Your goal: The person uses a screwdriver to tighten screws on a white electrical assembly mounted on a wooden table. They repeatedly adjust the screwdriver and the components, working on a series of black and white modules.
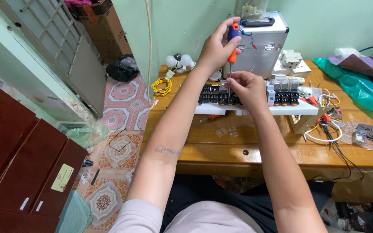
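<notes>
Standing upright, tip down: orange-and-blue-handled screwdriver (232, 43), left hand (216, 48) grip closed on its handle. Right hand (248, 88) pinches black relay-socket row (214, 95) on wooden worktop (260, 149). Brown cardboard box (104, 26) stands upper left.

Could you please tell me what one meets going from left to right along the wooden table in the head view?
Yellow wire coil → white bulbs → left hand holding the screwdriver → right hand on the black terminal blocks → green plastic bag.

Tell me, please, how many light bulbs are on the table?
2 show clearly: one bulb and another bulb side by side at the table's far left corner, by the wall. The left hand's wrist may hide more.
</notes>
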